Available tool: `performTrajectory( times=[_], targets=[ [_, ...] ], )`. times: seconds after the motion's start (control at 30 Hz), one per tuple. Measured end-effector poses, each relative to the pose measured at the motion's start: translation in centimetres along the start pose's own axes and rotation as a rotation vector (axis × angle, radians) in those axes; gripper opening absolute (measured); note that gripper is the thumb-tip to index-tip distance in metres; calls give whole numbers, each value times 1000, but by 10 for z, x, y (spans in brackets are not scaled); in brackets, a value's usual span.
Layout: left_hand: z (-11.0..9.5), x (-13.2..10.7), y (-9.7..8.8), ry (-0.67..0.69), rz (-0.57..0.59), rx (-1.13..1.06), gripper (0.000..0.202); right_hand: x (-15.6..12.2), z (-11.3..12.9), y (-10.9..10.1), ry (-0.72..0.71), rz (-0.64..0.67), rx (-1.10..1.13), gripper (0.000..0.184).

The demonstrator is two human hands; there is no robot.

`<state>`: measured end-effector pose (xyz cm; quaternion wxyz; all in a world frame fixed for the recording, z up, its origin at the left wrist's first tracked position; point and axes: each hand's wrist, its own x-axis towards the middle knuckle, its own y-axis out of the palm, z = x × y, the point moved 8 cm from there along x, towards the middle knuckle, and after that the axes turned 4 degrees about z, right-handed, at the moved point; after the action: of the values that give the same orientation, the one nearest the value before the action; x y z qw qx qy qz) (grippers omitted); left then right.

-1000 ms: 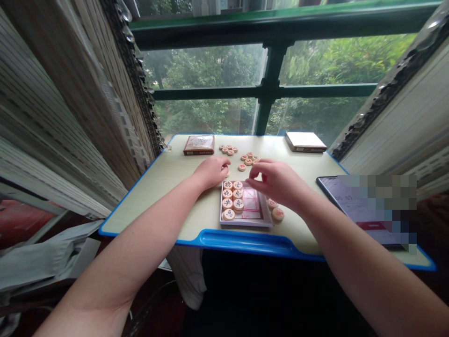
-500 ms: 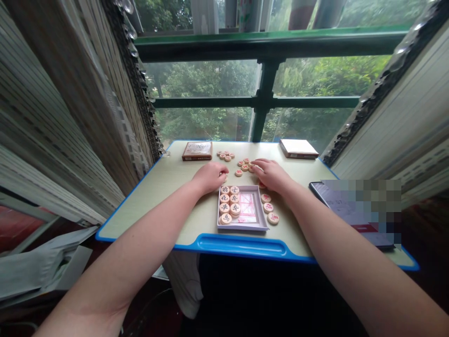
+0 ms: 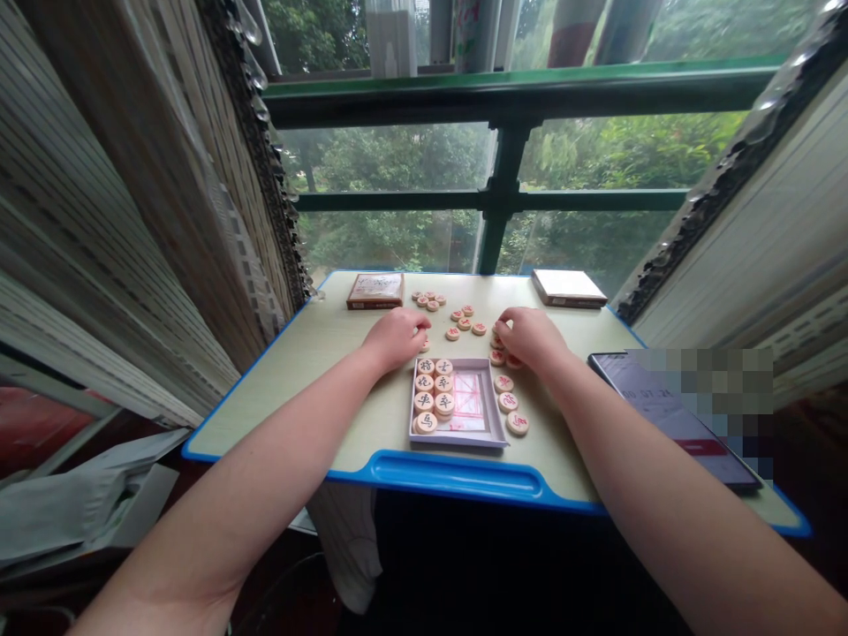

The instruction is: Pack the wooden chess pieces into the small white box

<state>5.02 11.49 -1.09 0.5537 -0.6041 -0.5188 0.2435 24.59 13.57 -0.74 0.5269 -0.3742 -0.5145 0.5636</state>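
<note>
My left hand (image 3: 398,337) rests on the table with curled fingers, a round wooden Chinese chess piece (image 3: 425,346) partly showing just below its fingertips. Whether anything is inside those fingers is hidden. My right hand (image 3: 533,337) pinches a Chinese chess piece (image 3: 496,328) at its fingertips, above red-marked pieces (image 3: 496,358) partly covered by the hand. Between and in front of the hands lies a shallow white box (image 3: 499,424). Black-marked pieces (image 3: 425,402) fill its left side in two columns, some stacked; its right side shows a red-lined sheet (image 3: 468,397).
Red-marked pieces (image 3: 508,403) line the box's right side. More loose pieces (image 3: 465,324) lie beyond it, with a small cluster (image 3: 429,300) farther back. Two flat boxes, one brown (image 3: 375,290) and one white-topped (image 3: 569,287), sit at the back. A phone (image 3: 662,402) lies right.
My right hand has moved right and slightly nearer, away from the loose red-marked pieces, uncovering one of them. My left hand has stayed nearly in place. The view has shifted slightly.
</note>
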Motion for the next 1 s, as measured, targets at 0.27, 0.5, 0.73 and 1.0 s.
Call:
performTrajectory(
  times=[0.27,0.5,0.73,1.0],
  targets=[
    [-3,-2,-1,14,3,-10,29,3,-9,4,29,18,48,29],
    [-7,-2,0,50,-7,-37,28,1,-4,9,-6,44,72,29],
    [-19,-3,5,104,58,-265,34,-1,1,10,-37,42,81,31],
    [2,-2,29,-213,54,-873,33,-4,1,8,-27,44,140,32]
  ],
)
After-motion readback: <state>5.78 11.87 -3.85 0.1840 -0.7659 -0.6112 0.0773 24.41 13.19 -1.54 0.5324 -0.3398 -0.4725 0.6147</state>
